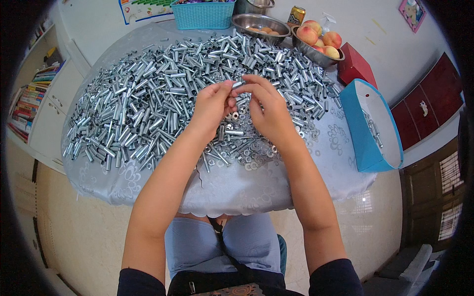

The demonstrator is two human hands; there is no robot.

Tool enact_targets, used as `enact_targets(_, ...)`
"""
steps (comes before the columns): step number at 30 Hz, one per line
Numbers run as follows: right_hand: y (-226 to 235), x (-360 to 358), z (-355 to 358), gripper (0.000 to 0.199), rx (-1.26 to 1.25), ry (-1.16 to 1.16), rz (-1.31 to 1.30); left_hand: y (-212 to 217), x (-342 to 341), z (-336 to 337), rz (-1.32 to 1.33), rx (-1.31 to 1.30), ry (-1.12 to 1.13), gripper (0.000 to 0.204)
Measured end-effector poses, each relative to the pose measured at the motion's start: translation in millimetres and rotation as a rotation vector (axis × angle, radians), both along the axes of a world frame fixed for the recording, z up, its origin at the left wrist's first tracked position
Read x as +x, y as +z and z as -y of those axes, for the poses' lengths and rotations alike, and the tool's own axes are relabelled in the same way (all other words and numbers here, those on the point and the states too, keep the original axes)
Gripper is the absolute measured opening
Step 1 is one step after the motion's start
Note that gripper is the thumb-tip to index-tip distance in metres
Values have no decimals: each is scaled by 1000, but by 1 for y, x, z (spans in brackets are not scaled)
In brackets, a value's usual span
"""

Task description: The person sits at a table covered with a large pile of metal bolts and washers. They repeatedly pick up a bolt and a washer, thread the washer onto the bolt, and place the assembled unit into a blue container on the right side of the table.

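My left hand (210,106) is closed in a pinch over the middle of the table, holding a small silvery metal sleeve (238,84) between thumb and forefinger. From the other side, my right hand (269,111) meets it with bent fingers, its fingertips on or against the same piece. Fingers cover much of this part, so its exact shape is hard to see. All around and beneath both hands lies a big pile of shiny metal sleeves (148,93). Close below the hands are loose flat washers (254,160), nuts (235,116) and threaded bolts (242,144).
A patterned silvery cloth (247,190) covers the table. At right stands a blue fabric bin (364,148) with assembled metal pieces inside, near a red box (355,64). Along the back are a bowl of peaches (323,58), a steel basin (239,20), a can (296,16) and a turquoise basket (202,17).
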State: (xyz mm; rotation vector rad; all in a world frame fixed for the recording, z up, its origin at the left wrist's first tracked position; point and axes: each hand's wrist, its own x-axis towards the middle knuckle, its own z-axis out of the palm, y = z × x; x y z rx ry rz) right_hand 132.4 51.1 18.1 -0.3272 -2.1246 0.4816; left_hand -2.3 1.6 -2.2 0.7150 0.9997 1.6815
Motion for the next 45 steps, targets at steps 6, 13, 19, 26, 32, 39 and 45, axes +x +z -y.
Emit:
enact_targets(6,-3,-5,1,32,-71,63,-47,3,-3,2,170,57,-78,18)
enact_targets(13,-19,-4,-17,22,-116,-172,-43,5,-13,0,303,163,-31,16)
enact_targets(19,-40,-14,-27,12,122,-157,205,2,-16,-2,362,148,-28,17)
enact_targets(26,-32,-13,-22,13,89,-156,375,3,-15,1,327,132,-29,16)
enact_targets(32,-29,-13,-27,12,114,-126,465,3,-13,-1,311,92,-21,14)
enact_targets(39,-24,-10,-23,15,64,-137,586,2,-14,-1,299,89,-22,15)
enact_targets(45,-27,-5,-27,22,146,-96,567,3,-11,-1,263,42,-14,15)
